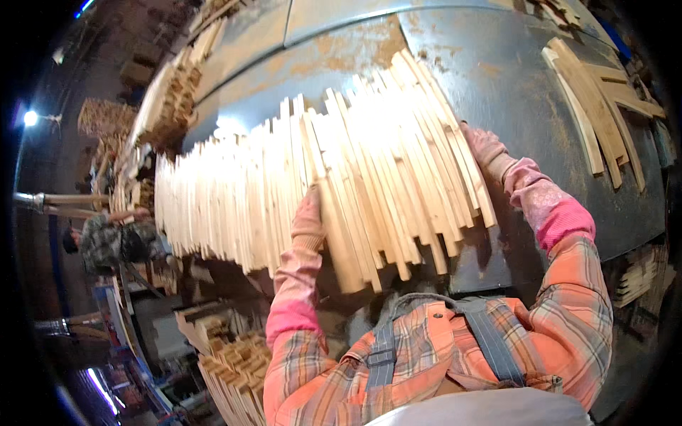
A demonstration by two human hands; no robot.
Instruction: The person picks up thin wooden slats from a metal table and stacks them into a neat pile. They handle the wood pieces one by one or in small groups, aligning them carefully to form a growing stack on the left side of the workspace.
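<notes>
Many pale wooden strips (398, 163) lie side by side in a long, uneven row across a dark metal table (518, 92). My left hand (308, 216), in a pinkish work glove, is set into a narrow gap in the row, against the left side of the right-hand batch. On that batch's far right edge rests my right hand (486, 148), gloved likewise, its fingers bent against the outermost strip. Between them the two hands clasp the batch. My left fingertips are partly hidden by the strips. Left of my left hand, more strips (227, 199) continue the row.
Loose boards (593, 106) lie on the table's right side. A wood stack (170, 99) stands at the far left, and stacked pieces (238, 366) stand below the table's near edge. Another person (121, 241) in camouflage clothing is at the left. Sawdust (341, 57) streaks the tabletop.
</notes>
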